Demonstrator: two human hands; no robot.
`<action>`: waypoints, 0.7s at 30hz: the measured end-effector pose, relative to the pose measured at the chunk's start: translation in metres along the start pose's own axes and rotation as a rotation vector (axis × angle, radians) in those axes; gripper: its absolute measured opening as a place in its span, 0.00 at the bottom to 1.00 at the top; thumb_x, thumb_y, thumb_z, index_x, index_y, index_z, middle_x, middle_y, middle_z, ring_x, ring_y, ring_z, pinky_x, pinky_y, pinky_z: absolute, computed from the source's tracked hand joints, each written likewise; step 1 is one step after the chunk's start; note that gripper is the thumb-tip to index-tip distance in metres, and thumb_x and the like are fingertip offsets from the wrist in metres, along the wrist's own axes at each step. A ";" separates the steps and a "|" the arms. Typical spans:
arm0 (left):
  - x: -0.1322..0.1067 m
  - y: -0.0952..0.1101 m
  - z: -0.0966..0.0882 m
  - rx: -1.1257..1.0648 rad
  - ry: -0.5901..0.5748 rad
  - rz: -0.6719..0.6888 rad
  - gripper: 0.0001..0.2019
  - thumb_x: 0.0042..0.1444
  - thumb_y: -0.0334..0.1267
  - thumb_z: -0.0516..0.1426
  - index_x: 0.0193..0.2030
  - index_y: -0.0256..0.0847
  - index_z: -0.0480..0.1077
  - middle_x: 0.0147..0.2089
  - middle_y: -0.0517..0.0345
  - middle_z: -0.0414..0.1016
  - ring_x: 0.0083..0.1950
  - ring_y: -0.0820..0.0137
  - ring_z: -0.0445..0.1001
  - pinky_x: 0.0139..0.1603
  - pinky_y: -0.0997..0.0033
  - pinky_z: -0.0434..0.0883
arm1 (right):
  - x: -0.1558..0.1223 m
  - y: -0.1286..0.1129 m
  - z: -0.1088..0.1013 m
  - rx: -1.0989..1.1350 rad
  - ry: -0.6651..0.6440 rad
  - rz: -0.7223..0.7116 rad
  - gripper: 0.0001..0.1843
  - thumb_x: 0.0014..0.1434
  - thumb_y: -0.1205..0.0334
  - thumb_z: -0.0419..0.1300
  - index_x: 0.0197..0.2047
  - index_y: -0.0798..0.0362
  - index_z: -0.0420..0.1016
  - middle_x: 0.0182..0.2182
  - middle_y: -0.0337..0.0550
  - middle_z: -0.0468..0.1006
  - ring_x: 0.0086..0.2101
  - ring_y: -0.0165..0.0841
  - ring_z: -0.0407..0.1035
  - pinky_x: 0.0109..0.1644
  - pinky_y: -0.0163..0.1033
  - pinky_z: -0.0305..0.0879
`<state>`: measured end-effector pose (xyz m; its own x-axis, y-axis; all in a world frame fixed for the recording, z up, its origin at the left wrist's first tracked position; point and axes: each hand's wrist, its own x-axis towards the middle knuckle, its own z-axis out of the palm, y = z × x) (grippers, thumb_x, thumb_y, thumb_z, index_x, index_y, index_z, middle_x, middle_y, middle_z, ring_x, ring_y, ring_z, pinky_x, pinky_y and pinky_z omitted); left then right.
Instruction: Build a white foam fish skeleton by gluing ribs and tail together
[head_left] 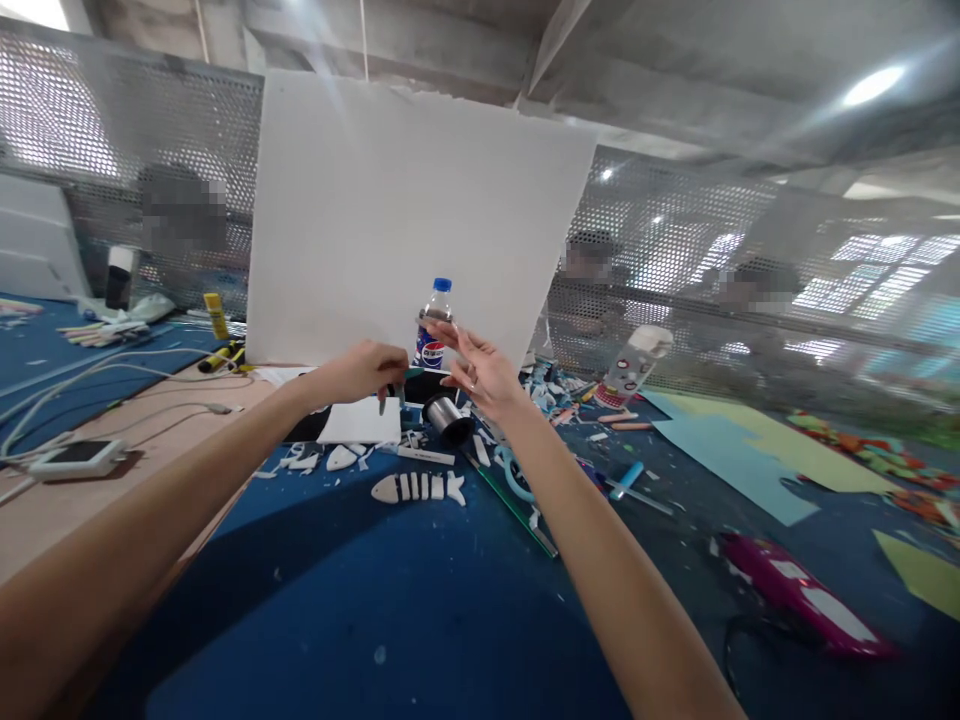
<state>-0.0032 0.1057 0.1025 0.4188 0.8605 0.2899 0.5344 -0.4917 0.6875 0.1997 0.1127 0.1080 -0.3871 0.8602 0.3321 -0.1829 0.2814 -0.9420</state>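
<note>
My left hand [364,370] is over a white foam piece [360,422], its fingers pinched together and pointing down. Something small and dark shows at its fingertips, too unclear to name. My right hand [484,372] is raised with the fingers spread and a ring on one of them; it holds nothing. Behind that hand stands a cola bottle [441,298] with a blue cap, partly covered by the fingers. Below the hands a silver spool [445,415] lies on its side among white scraps. Nearer me, a segmented white fish shape [415,488] lies on the blue tabletop [360,610].
A tall white board [412,200] stands behind the bottle. To the right are blue scissors [516,478], a green-edged ruler [514,508], a magenta tool [799,595], coloured paper [739,455] and a clear bottle [630,370]. Cables and a white box [79,458] lie left.
</note>
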 end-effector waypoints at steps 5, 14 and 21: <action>-0.004 0.010 -0.002 -0.031 -0.092 -0.012 0.08 0.57 0.36 0.52 0.27 0.40 0.64 0.22 0.62 0.73 0.15 0.77 0.66 0.18 0.76 0.60 | 0.006 0.022 -0.005 -0.442 -0.028 -0.050 0.21 0.63 0.49 0.50 0.49 0.54 0.74 0.44 0.47 0.78 0.21 0.26 0.63 0.23 0.34 0.67; -0.002 0.011 -0.009 -0.194 0.165 -0.011 0.08 0.56 0.33 0.54 0.26 0.39 0.65 0.20 0.61 0.69 0.17 0.78 0.65 0.20 0.76 0.61 | 0.000 0.024 0.005 -0.374 -0.281 0.001 0.20 0.59 0.46 0.57 0.34 0.57 0.76 0.15 0.32 0.66 0.13 0.21 0.53 0.17 0.29 0.49; 0.009 0.002 0.000 -0.467 0.330 -0.071 0.08 0.61 0.41 0.51 0.33 0.40 0.61 0.28 0.58 0.72 0.27 0.74 0.71 0.34 0.71 0.69 | 0.002 0.027 0.010 -0.131 -0.220 0.030 0.21 0.57 0.42 0.56 0.30 0.54 0.69 0.10 0.25 0.57 0.09 0.19 0.45 0.13 0.29 0.44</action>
<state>0.0016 0.1130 0.1068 0.1023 0.9219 0.3737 0.1402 -0.3852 0.9121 0.1853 0.1173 0.0837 -0.5803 0.7598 0.2933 -0.0555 0.3224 -0.9450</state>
